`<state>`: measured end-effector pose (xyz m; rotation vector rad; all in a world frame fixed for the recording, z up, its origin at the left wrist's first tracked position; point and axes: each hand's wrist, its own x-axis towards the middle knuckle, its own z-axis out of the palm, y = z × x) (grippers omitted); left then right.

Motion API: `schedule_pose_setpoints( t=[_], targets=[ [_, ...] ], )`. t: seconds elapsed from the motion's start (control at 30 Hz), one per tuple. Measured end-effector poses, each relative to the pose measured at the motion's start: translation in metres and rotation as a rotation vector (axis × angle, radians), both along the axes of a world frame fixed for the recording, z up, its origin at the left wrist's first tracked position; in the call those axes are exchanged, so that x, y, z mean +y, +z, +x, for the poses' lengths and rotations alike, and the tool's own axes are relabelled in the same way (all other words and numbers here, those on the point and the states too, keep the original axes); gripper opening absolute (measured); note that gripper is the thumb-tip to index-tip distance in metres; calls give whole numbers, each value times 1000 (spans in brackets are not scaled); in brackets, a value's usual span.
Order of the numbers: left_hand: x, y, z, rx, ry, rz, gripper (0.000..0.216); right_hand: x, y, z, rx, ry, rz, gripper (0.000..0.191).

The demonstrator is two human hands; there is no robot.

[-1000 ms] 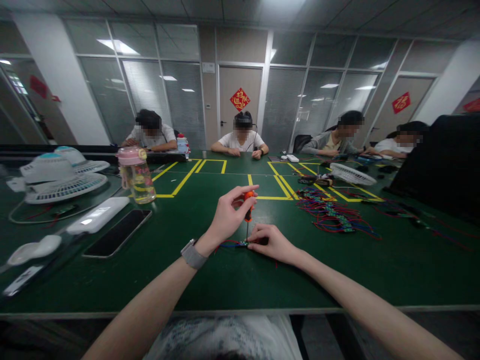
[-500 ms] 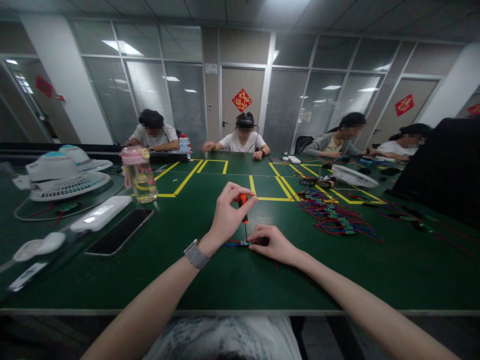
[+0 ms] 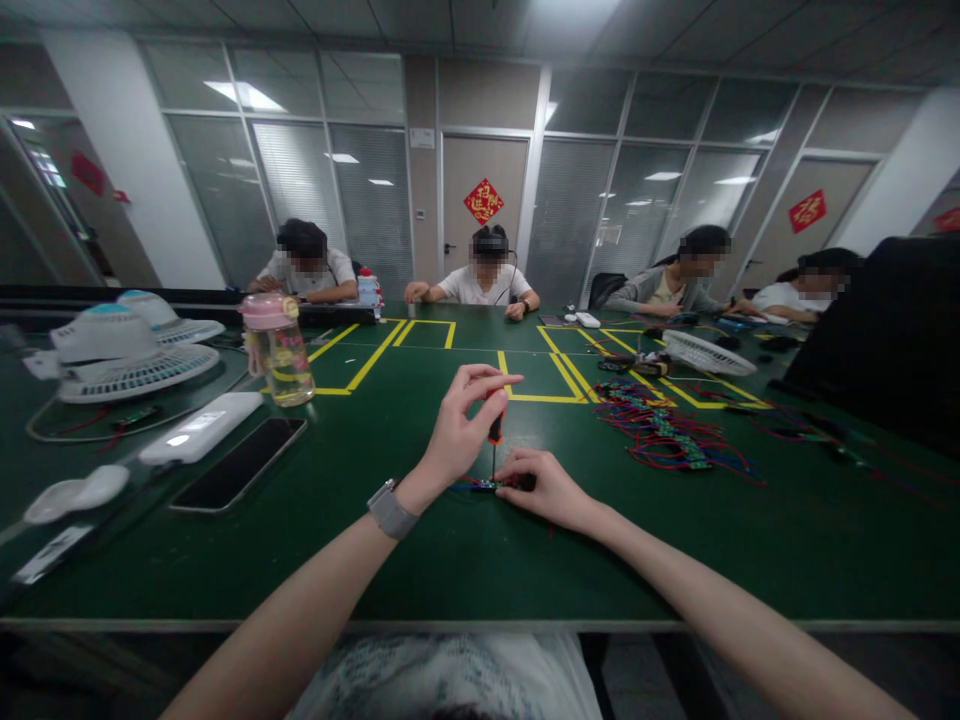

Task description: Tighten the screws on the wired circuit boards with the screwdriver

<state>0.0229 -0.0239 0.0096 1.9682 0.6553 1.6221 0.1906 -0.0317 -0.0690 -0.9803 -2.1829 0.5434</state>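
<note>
Green matting is covering the worktop (image 3: 450, 570), and at the centre of the frame the left hand (image 3: 457, 430) is holding an orange-handled screwdriver (image 3: 495, 428), its grip pinching the handle between thumb and fingertips. The shaft is standing upright, with the tip meeting a small circuit board (image 3: 486, 486) that is lying on the worktop just below. The right hand (image 3: 553, 488) is resting low, immediately right of the board, its grip pressed together on the board's right end and pinning it down. Red and blue wires (image 3: 457, 488) are trailing from the board toward the left. A grey wristwatch (image 3: 390, 510) is sitting on the left wrist. At middle left a dark phone (image 3: 240, 462) is lying beside a white power bank (image 3: 201, 428), with a pink-lidded bottle (image 3: 277, 350) and white fans (image 3: 127, 355) standing behind them. At middle right a heap of wired boards (image 3: 660, 430) is lying well apart from both hands. Other people are sitting along the far edge of the worktop.
</note>
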Motion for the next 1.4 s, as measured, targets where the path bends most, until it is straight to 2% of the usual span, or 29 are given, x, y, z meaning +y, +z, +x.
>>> schedule_pose_setpoints(
  t=[0.07,0.13,0.3,0.5,0.67,0.87,0.93,1.07,1.23,1.4],
  targets=[
    [-1,1,0,-30,-119,-87,29,0,1,0,-6,3,-7,12],
    [-1,2,1,-54,-172,-148,30,0,1,0,-12,6,-11,13],
    [1,1,0,3,0,-26,19,0,0,1,-17,8,0,13],
    [2,-1,1,-56,-167,-155,32,-1,3,1,-26,16,-4,13],
    [2,-1,-1,12,14,-35,24,-1,3,2,-26,13,-5,13],
    [0,2,1,-80,-241,-212,34,-1,4,2,-21,23,-8,13],
    [1,1,1,-67,-186,-194,32,-1,4,1,-20,18,-7,13],
    [2,1,0,-1,-23,-55,22,0,2,2,-21,20,18,12],
    [2,1,0,-41,-149,-142,31,2,0,3,-30,31,30,14],
    [2,0,-1,3,17,-37,24,3,1,4,-38,32,29,14]
  ],
)
